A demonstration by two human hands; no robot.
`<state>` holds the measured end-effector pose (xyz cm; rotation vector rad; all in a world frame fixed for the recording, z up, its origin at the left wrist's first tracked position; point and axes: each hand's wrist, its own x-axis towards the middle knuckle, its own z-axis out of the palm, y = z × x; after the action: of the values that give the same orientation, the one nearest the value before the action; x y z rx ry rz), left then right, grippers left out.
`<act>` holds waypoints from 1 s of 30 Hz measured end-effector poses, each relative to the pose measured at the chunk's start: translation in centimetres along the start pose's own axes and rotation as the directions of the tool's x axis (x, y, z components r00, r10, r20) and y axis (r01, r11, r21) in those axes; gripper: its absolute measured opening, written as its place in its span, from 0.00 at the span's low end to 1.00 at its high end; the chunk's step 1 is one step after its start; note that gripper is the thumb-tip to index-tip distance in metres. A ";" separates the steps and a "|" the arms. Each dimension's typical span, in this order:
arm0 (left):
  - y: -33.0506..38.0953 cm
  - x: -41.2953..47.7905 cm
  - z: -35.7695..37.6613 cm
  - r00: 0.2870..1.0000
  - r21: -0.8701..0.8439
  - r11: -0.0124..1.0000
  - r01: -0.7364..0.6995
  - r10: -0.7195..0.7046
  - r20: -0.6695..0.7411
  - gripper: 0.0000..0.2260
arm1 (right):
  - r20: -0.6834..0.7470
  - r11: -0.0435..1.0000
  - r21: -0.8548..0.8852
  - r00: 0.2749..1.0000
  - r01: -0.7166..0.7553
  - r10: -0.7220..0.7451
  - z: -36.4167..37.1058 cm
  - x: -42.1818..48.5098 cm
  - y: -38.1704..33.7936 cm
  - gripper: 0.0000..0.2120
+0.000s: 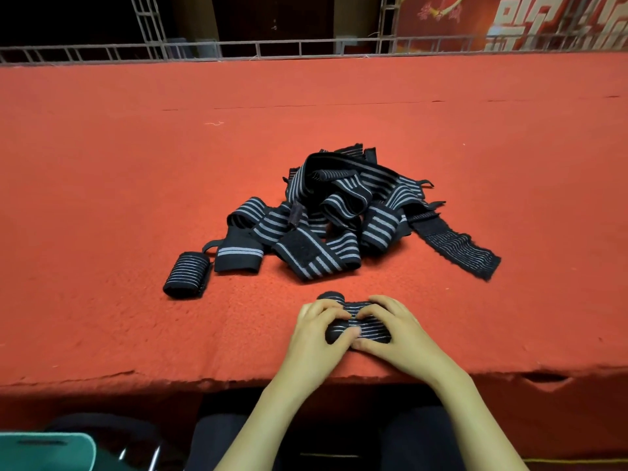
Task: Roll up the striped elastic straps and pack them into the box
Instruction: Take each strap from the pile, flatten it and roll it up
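A black strap with grey stripes (356, 321) lies rolled on the red table near its front edge. My left hand (316, 338) and my right hand (397, 338) both curl their fingers round it, thumbs underneath. Behind them sits a tangled pile of loose striped straps (343, 212), one end trailing out to the right. A finished roll (187, 275) lies alone to the pile's left. No box is in view.
The red felt-covered table (102, 164) stretches far back to a metal railing (238, 49). Its front edge is ragged. A teal container's corner (44, 450) shows at the bottom left, below the table, beside my dark-trousered legs.
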<state>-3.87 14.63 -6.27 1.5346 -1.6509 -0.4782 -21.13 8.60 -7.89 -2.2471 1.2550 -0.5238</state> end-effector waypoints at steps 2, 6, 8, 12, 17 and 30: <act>0.2 0.3 -0.3 1.000 -0.015 1.000 0.015 -0.015 0.016 0.08 | 0.005 1.000 0.007 1.000 -0.018 0.018 -0.2 -0.2 0.0 0.21; 0.0 0.5 -1.5 0.991 -0.201 0.970 0.133 -0.126 0.050 0.14 | 0.010 0.999 0.004 0.999 -0.043 0.043 -0.6 -0.5 -0.2 0.22; -0.1 0.5 -1.6 0.977 -0.264 0.941 0.209 -0.215 0.007 0.15 | -0.009 0.995 0.053 0.996 -0.084 0.084 -0.6 -0.6 -0.4 0.28; -0.1 0.4 -1.1 0.943 -0.188 0.927 0.323 -0.331 -0.012 0.15 | -0.189 0.959 0.125 0.943 -0.254 0.275 -0.9 -0.3 -0.6 0.31; 0.3 0.7 -0.2 0.930 -0.157 0.918 0.365 -0.368 0.014 0.17 | -0.236 0.942 -0.066 0.923 -0.328 0.304 -0.7 -0.3 -0.9 0.20; -1.0 -0.6 -3.1 0.908 -0.127 0.934 0.335 -0.356 -0.223 0.15 | -0.220 0.987 -0.035 0.964 -0.159 0.148 2.5 1.9 -5.1 0.05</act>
<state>-0.89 15.82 -5.36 1.7531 -1.1601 -0.5173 -15.43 9.86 -6.69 -2.1567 1.5543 -0.6984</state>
